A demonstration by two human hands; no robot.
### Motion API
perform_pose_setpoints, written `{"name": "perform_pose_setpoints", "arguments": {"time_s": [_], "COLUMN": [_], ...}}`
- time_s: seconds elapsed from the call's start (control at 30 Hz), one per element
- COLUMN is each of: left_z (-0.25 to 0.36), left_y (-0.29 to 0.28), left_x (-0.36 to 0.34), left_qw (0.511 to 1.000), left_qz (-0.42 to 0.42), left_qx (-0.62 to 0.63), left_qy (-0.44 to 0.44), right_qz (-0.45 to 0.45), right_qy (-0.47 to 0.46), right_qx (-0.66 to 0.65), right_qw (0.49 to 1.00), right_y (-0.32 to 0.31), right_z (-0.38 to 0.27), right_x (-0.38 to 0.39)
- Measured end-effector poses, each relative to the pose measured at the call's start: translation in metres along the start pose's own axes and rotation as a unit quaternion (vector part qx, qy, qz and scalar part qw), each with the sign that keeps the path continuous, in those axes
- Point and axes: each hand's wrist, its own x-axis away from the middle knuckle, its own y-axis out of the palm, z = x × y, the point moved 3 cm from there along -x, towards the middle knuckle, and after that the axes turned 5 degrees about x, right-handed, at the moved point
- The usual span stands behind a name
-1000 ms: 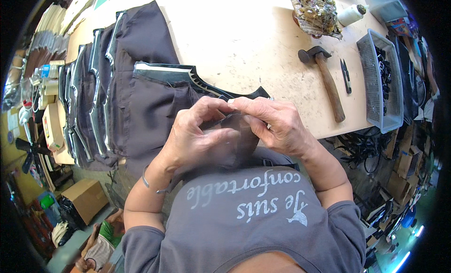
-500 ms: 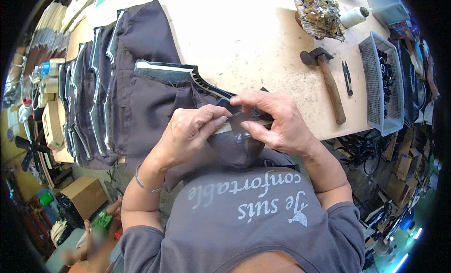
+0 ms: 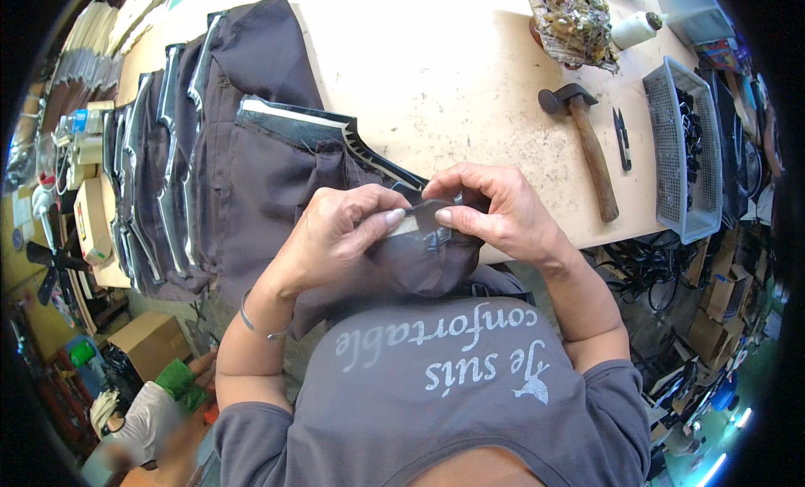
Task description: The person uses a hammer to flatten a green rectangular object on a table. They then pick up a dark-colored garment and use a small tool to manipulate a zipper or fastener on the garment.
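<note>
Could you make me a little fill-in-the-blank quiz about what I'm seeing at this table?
1. Besides the left hand, the person's ____ also grips the dark cloth.
2. The handle of the hammer is made of ____.
3. The black snips lie between the hammer and the mesh-sided plastic ____.
4. The bracelet is worn on the person's ____ arm.

Missing words: right hand; wood; basket; left.
</note>
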Motion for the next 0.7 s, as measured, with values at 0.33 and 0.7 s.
{"name": "perform_pose_setpoints", "arguments": {"time_s": [0.33, 0.7], "left_z": [-0.003, -0.004], "left_y": [0.003, 0.0], "left_x": [0.009, 0.014], "left_qw": [0.989, 0.988], "left_qz": [0.063, 0.018], "left_qx": [-0.027, -0.029], "left_qy": [0.129, 0.152], "right_qz": [0.004, 0.052], "right_qy": [-0.111, -0.28], "right_qx": [0.071, 0.205], "right_qw": [0.991, 0.936], "right_y": [0.002, 0.004], "right_z": [0.001, -0.001], "right_x": [0.002, 0.01]}}
